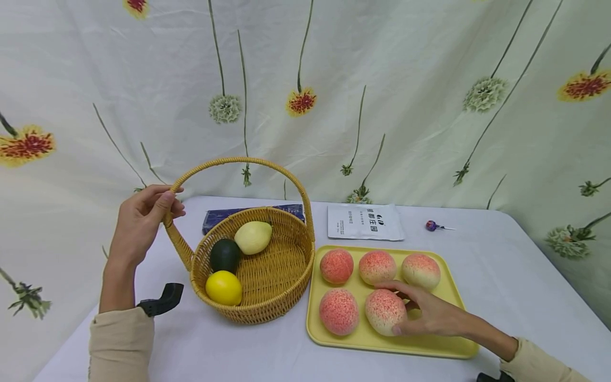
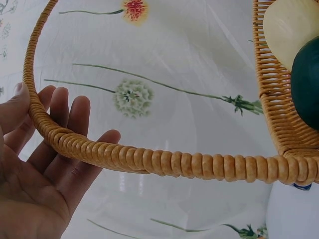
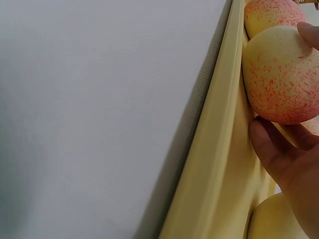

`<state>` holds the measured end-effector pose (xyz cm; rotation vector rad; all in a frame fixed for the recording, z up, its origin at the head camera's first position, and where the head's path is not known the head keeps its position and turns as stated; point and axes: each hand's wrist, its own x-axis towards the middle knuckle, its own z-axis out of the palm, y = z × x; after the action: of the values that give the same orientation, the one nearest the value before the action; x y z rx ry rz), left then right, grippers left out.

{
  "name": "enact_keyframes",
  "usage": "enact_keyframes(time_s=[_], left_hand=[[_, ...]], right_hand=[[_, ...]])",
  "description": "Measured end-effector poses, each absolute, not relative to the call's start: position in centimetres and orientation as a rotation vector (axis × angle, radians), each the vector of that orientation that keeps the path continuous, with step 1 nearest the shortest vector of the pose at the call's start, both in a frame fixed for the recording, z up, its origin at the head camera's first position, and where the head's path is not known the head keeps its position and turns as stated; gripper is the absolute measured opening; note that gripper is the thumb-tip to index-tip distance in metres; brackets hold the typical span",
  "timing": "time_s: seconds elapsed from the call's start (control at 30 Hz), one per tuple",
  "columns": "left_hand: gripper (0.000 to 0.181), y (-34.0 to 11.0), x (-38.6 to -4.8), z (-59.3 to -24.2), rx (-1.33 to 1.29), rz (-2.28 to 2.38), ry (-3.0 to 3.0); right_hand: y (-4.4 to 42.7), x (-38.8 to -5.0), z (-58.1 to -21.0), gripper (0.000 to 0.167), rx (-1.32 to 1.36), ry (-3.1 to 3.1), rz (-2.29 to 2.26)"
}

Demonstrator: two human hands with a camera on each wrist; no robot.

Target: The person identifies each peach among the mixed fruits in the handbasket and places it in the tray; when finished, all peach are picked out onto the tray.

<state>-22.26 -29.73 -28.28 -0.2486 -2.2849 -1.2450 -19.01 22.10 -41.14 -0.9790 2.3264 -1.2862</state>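
Note:
A wicker basket (image 1: 267, 313) with an arched handle (image 1: 238, 160) stands at the left of the table, tilted. My left hand (image 1: 138, 225) holds one side of the handle between thumb and fingers; the left wrist view shows the fingers (image 2: 75, 117) behind it. Inside lie a lemon (image 1: 223, 288), a dark green avocado (image 1: 225, 255) and a pale yellow fruit (image 1: 253, 237). At the right, my right hand (image 1: 425, 313) grips the front-row peach (image 1: 384, 310), thumb and fingers on opposite sides. Several other peaches sit on the yellow tray (image 1: 382, 345), one (image 1: 339, 311) just left of it.
Behind the tray lie a white printed pouch (image 1: 365, 223) and a lollipop (image 1: 431, 226). A dark blue packet (image 1: 210, 220) lies behind the basket, partly hidden by it. A flowered cloth (image 1: 406, 79) hangs along the table's back edge.

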Motion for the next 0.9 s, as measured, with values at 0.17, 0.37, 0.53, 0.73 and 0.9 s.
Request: enact_keyframes(time_s=[0.17,0.37,0.53,0.73,0.9], left_hand=[[0.033,-29.7,-22.3,-28.3,-0.251,-1.246,-2.286],[0.031,-29.8,-22.3,-28.3,-0.256,-1.249,-2.286],[0.028,-29.9,-22.2,-28.2,-0.259,-1.255,-2.295],[0.029,-30.1,-22.1,-28.2,-0.276,-1.247,-2.300],[0.036,-29.2,-21.9,-27.7,-0.133,-1.116,-2.287]], right_hand=[[22.2,-19.0,-41.0,0.066,-0.985,2.301,-1.313],[22.4,-19.0,-40.9,0.065,-0.982,2.243,-1.357],[22.5,-19.0,-40.6,0.064,-0.957,2.235,-1.355],[22.8,-19.3,-39.9,0.056,-1.017,2.211,-1.394],[22.8,-19.2,-39.5,0.051,-1.017,2.237,-1.405]])
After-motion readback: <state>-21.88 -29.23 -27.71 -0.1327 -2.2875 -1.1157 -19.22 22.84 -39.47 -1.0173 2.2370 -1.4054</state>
